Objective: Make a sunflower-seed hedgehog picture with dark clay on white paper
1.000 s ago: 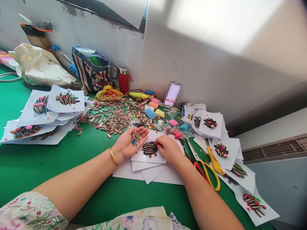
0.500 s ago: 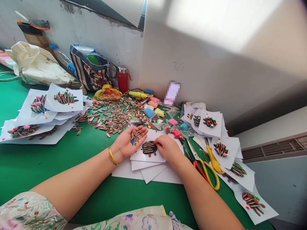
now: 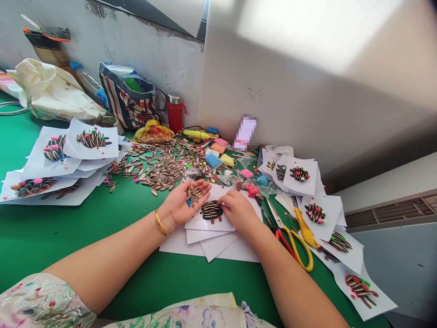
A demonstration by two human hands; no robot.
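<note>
Palm up, my left hand (image 3: 182, 202) cradles a small heap of striped sunflower seeds (image 3: 194, 195), with a bit of blue beside them. Just right of it lies a white paper card (image 3: 201, 224) on a few loose sheets (image 3: 221, 248). The card bears a dark hedgehog shape (image 3: 211, 209) with rows of seeds on its back and brown feet below. My right hand (image 3: 239, 209) has thumb and forefinger pinched together at the hedgehog's right edge. Whatever the fingertips hold is hidden.
Loose sunflower seeds (image 3: 164, 168) spread behind my hands, near colored clay packets (image 3: 213, 160). Yellow-handled scissors (image 3: 293, 241) and a yellow cutter (image 3: 305, 228) lie right. Finished hedgehog cards stand in piles left (image 3: 73, 164) and right (image 3: 307, 182). A red flask (image 3: 175, 116) stands behind.
My right hand has shifted very slightly left and up along the hedgehog's edge. My left hand stays in place with the seeds.
</note>
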